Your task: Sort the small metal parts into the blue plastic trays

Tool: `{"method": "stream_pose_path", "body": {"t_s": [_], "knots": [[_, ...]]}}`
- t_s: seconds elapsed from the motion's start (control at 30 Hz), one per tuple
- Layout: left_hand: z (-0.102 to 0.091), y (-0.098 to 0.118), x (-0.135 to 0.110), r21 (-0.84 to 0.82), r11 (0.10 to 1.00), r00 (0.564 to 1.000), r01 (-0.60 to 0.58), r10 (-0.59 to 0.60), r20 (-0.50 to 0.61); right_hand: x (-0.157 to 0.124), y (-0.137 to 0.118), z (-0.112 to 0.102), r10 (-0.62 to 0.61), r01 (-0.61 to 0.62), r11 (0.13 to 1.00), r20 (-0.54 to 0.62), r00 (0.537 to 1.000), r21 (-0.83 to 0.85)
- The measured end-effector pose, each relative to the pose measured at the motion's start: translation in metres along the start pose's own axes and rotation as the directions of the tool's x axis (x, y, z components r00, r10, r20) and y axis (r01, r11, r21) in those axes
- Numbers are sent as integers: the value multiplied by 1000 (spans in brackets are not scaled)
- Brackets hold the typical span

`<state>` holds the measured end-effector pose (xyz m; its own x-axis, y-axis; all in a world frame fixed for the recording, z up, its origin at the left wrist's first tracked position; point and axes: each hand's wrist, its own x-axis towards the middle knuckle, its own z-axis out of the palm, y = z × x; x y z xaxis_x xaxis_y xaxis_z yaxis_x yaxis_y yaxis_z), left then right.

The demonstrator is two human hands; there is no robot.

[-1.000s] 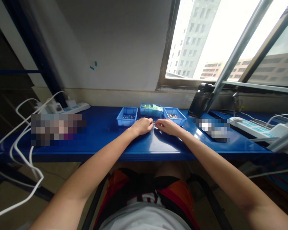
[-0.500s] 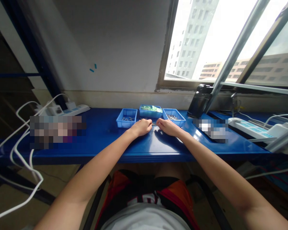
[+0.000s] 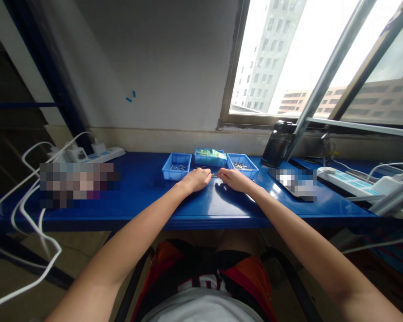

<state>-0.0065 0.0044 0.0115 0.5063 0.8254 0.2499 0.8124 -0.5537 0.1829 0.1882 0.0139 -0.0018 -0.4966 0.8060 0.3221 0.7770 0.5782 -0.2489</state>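
My left hand (image 3: 198, 180) and my right hand (image 3: 233, 179) face each other just above the blue table. Both have their fingers closed in a pinch. In the narrow gap between the fingertips shows a thin metal piece (image 3: 214, 175), too small to name more exactly; both hands seem to grip it. Left of my hands stands a blue tray (image 3: 176, 175) with a few slim metal pieces. The right blue tray (image 3: 251, 174) holds a larger heap of them, partly behind my right hand. Behind them, a third blue tray (image 3: 201, 162) carries a green shiny packet (image 3: 212, 154).
A black bottle (image 3: 278, 143) stands at the back right, near a blurred-out object (image 3: 297, 185). White power strips lie on the left (image 3: 107, 154) and right (image 3: 347, 181). White cables (image 3: 23, 210) loop over the left edge. Another blurred patch (image 3: 77, 185) covers the table's left side.
My fingertips have come slightly closer together, and the thin metal piece between them shows more clearly. The trays have stayed in place; the view has shifted slightly.
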Motion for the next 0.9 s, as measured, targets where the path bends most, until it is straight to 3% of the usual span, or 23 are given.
{"method": "stream_pose_path", "body": {"t_s": [0.57, 0.9], "knots": [[-1, 2, 2, -92, 972, 968, -216, 201, -152, 0, -2, 3, -86, 82, 985, 15, 996, 151], [-4, 6, -2, 49, 996, 996, -70, 73, -60, 1, -4, -2, -39, 47, 987, -50, 998, 152]]}}
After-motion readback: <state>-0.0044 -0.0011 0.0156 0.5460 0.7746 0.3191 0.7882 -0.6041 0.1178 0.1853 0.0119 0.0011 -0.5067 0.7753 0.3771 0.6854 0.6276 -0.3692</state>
